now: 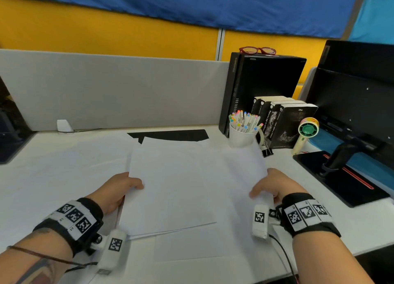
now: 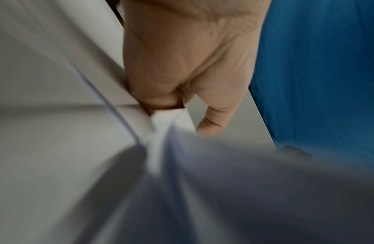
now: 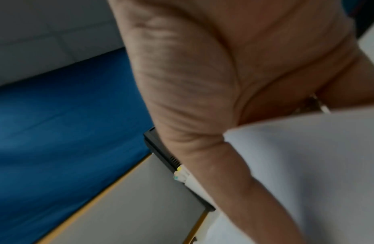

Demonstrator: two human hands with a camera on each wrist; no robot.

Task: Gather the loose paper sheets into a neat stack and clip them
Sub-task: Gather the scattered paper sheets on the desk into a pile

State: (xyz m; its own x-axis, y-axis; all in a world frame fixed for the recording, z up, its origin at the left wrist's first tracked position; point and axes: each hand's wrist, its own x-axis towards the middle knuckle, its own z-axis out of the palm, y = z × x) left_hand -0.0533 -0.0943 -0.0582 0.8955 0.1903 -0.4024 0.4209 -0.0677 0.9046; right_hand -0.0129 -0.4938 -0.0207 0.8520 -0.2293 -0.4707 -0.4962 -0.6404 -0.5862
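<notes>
Several white paper sheets (image 1: 181, 187) are lifted a little off the white desk (image 1: 53, 177), overlapping unevenly. My left hand (image 1: 121, 190) holds their left edge, thumb on top and fingers underneath. In the left wrist view my left hand (image 2: 161, 105) pinches the sheets (image 2: 165, 125) at their edge. My right hand (image 1: 268, 190) grips the right edge, thumb on top; the right wrist view shows the sheet (image 3: 307, 165) against my palm (image 3: 202, 82). One more sheet (image 1: 187, 247) lies flat near the desk's front. A black binder clip (image 1: 267, 151) sits beside the white cup.
A white cup of markers (image 1: 243, 132), black books (image 1: 283, 123), a small hand fan (image 1: 304, 132) and a black computer case (image 1: 262, 87) stand at the back right. A monitor on its stand (image 1: 354, 117) fills the right side. A black sheet (image 1: 170, 134) lies behind the papers.
</notes>
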